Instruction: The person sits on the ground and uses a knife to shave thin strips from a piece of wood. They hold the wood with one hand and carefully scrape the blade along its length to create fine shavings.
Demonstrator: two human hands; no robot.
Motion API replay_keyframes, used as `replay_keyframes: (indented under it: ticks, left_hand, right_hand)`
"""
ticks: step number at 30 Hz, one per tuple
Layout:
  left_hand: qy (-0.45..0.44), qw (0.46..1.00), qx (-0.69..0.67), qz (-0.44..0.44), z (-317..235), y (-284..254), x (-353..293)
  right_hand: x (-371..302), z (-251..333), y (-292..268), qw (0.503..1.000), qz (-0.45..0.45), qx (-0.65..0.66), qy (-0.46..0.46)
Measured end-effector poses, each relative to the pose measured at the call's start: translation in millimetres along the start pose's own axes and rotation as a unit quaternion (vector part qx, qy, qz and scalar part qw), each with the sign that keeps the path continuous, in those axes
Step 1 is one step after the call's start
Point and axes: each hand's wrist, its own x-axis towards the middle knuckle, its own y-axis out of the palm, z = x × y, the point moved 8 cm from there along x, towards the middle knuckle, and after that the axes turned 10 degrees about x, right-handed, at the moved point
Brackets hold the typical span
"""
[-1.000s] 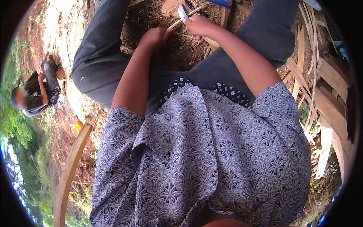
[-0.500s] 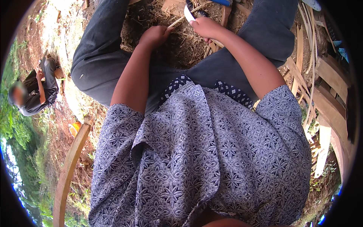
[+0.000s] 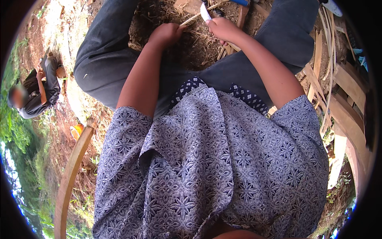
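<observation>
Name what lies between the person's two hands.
In the head view, a thin pale strip spans from the left hand to the knife blade in the right hand, above dry shavings.

Knees (image 3: 107, 59) and stacked wooden slats (image 3: 342, 91) hem the shavings-strewn ground (image 3: 191, 44).

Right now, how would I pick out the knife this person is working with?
Look to the top of the picture, between the knees in dark trousers. The right hand grips it there, its pale blade pointing up. Unlike the tan wood strips around it, such as the thin strip in the left hand, it is whitish and smooth.
</observation>
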Motion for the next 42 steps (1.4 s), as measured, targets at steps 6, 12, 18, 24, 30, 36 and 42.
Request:
replay_keyframes:
  ticks: [6, 12, 18, 24, 30, 36, 42]
  left_hand:
    - [0.0, 1.0, 0.003, 0.011, -1.2, -2.7, 0.5]
    - [-0.007, 0.999, 0.003, 0.05, -3.7, -3.1, 0.6]
    - [0.003, 1.0, 0.001, 0.021, -1.2, 1.1, -1.1]
    - [0.003, 1.0, -0.003, 0.024, -1.8, -2.4, -0.9]
    - [0.004, 1.0, -0.003, 0.027, 0.0, 1.1, 0.5]
    - [0.012, 1.0, -0.005, 0.011, -0.3, 1.1, -1.5]
    - [0.005, 1.0, 0.0, 0.016, 2.6, 5.0, -0.6]
  right_hand:
    - [2.9, -6.4, 5.4, 0.999, 0.007, -0.031, 0.004]
    - [22.8, 7.6, 20.1, 0.999, 0.007, -0.041, -0.023]
    - [17.1, -0.9, 0.3, 0.999, -0.027, -0.034, -0.027]
    - [0.5, -7.6, -3.9, 0.998, -0.03, -0.054, -0.024]
    - [6.6, 5.8, 6.1, 0.997, 0.004, -0.081, -0.017]
    - [18.4, 10.0, 7.8, 0.997, 0.008, -0.075, -0.014]
    - [0.9, -1.9, -7.3, 0.997, -0.006, -0.08, -0.021]
